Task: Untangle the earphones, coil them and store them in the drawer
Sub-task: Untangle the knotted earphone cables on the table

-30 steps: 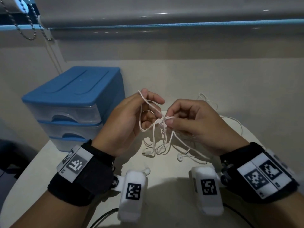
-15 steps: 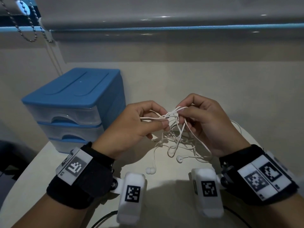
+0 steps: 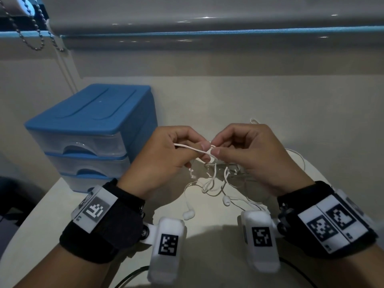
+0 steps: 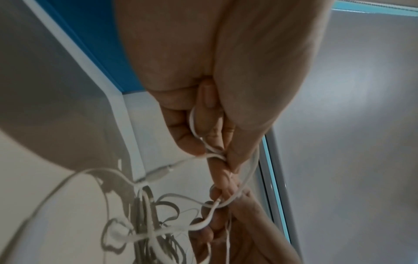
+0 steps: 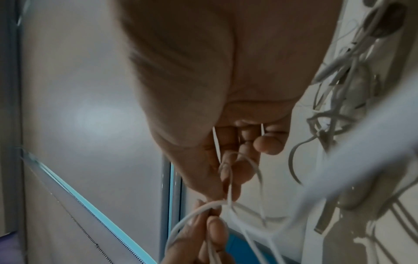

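Tangled white earphones (image 3: pixel 212 179) hang between both hands above the pale table (image 3: pixel 207 227). My left hand (image 3: pixel 202 151) pinches the cord (image 4: pixel 210 150) with thumb and curled fingers. My right hand (image 3: pixel 215 147) pinches the same knot from the other side, fingers curled round strands (image 5: pixel 226 200). Loops droop to the table, where two earbuds (image 3: pixel 188 214) (image 3: pixel 226 200) lie. The blue drawer unit (image 3: pixel 91 138) stands at the left with its clear drawers closed.
A roller blind (image 3: pixel 207 19) with a bead chain (image 3: pixel 31 36) hangs along the back wall. More cord (image 3: pixel 299 161) trails behind my right hand. A dark cable (image 3: pixel 133 275) lies at the table's near edge.
Both hands have lowered a little and drawn closer, fingertips now meeting at the knot. The earbuds have settled lower on the table.
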Available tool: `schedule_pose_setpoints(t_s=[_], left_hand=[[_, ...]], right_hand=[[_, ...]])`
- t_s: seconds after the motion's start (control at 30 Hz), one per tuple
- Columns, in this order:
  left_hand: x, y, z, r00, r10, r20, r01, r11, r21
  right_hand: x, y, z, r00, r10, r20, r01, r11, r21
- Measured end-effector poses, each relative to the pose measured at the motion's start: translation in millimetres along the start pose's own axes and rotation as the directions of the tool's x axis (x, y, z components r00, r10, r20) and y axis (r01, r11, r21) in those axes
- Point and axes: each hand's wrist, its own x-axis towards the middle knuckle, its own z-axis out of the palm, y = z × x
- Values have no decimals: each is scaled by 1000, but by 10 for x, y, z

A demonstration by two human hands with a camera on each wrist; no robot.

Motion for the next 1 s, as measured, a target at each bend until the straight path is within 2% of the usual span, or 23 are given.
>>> schedule_pose_setpoints(t_s=[0.1, 0.23, 0.4, 0.57, 0.67, 0.77, 0.9, 1.0], left_hand=[[-1, 17, 10, 999, -31, 16, 31, 999, -35], [0, 12, 0, 995, -75, 67, 79, 996, -48], [-9, -7, -5, 986, -98, 136, 103, 994, -32], [-24, 13, -11, 980, -64, 188, 84, 991, -100], [-28, 23, -20, 977, -29, 210, 63, 986, -157], [-46, 57, -4, 985, 10, 173, 29, 974, -225], [-52, 102, 18, 996, 59, 69, -37, 958, -285], [-35, 97, 3, 996, 81, 34, -68, 954, -291]], right_hand=[[11, -29, 1, 999, -15, -45, 14, 1000, -16], [26, -75, -12, 984, 84, -155, -41, 964, 263], [48, -64, -61, 951, 207, -228, -88, 893, 441], [88, -8, -105, 877, 255, -407, -69, 906, 418], [88, 2, -124, 850, 274, -449, -74, 907, 413], [71, -6, -105, 895, 234, -379, -118, 945, 306], [28, -16, -2, 977, 167, -135, -147, 978, 146], [-4, -45, 37, 982, 189, 3, -183, 945, 271]])
